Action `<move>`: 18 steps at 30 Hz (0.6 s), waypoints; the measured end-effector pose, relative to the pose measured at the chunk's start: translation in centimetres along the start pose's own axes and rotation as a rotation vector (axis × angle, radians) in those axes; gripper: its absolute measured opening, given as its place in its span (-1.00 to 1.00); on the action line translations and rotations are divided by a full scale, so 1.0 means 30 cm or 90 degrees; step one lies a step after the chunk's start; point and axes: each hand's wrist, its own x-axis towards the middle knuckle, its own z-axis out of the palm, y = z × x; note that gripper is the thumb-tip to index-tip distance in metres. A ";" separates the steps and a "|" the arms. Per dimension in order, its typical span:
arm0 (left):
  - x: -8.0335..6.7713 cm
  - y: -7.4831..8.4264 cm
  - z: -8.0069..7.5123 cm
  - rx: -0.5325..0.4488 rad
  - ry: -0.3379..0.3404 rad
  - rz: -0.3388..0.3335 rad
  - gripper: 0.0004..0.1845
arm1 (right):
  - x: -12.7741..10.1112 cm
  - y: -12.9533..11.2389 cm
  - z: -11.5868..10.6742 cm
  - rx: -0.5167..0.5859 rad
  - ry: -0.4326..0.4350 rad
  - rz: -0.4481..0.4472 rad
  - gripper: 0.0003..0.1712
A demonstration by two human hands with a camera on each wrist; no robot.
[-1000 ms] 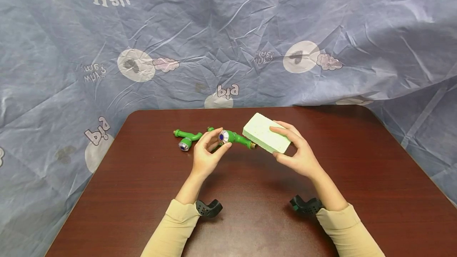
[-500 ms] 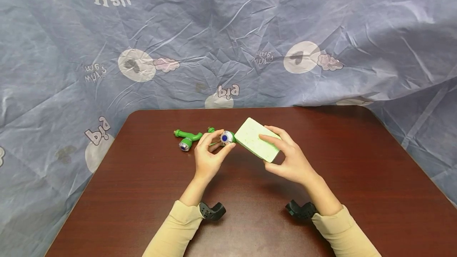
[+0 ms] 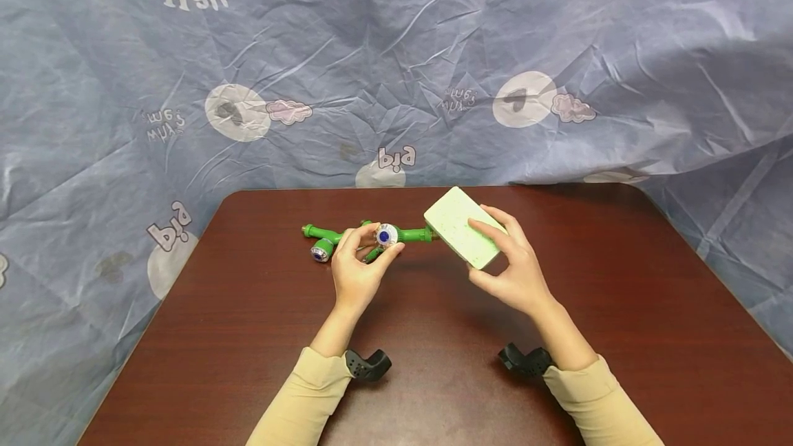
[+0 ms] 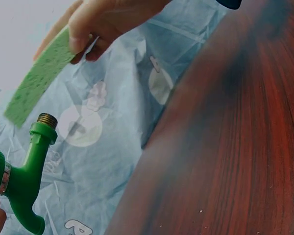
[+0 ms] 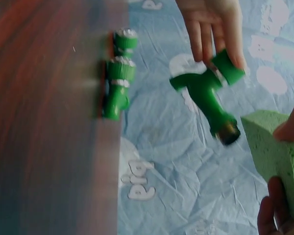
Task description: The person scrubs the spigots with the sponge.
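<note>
In the head view, my left hand (image 3: 358,274) grips a green tap (image 3: 414,235) by its ribbed knob, whose silver cap and blue centre face up toward the head. The tap's threaded brass end points right. My right hand (image 3: 517,268) holds a pale green sponge (image 3: 460,227) between thumb and fingers, a corner of it close to that brass end. In the left wrist view the sponge (image 4: 41,81) hangs just above the tap's thread (image 4: 47,119). The right wrist view shows the tap (image 5: 206,100) raised in the left fingers, with a small gap to the sponge (image 5: 272,142).
Another green tap (image 3: 321,250) lies on the dark red wooden table (image 3: 248,336), left of my left hand. A further one, partly hidden behind that hand, shows as a green tap (image 5: 118,88) in the right wrist view. A printed blue cloth (image 3: 396,74) hangs behind the table.
The sponge moved left and down over the tap's end, then back up and right. My left hand has turned the tap, so its pipe now lies level instead of sloping down.
</note>
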 end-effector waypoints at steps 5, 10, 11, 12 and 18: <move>0.000 0.007 0.000 0.006 0.000 -0.003 -0.54 | 0.006 -0.058 0.032 0.038 -0.058 -0.043 -0.25; 0.006 0.016 -0.004 0.010 0.011 -0.006 -0.55 | -0.008 -0.009 0.042 0.026 -0.054 -0.051 -0.22; 0.007 0.017 -0.005 0.011 0.014 -0.006 -0.55 | -0.006 -0.007 0.035 0.016 -0.045 -0.044 -0.23; 0.008 0.017 -0.005 0.012 0.018 -0.004 -0.56 | -0.005 -0.003 0.031 0.009 -0.028 -0.044 -0.23; 0.008 0.009 -0.007 0.018 0.024 -0.002 -0.57 | 0.008 -0.014 0.008 0.003 0.040 -0.032 -0.24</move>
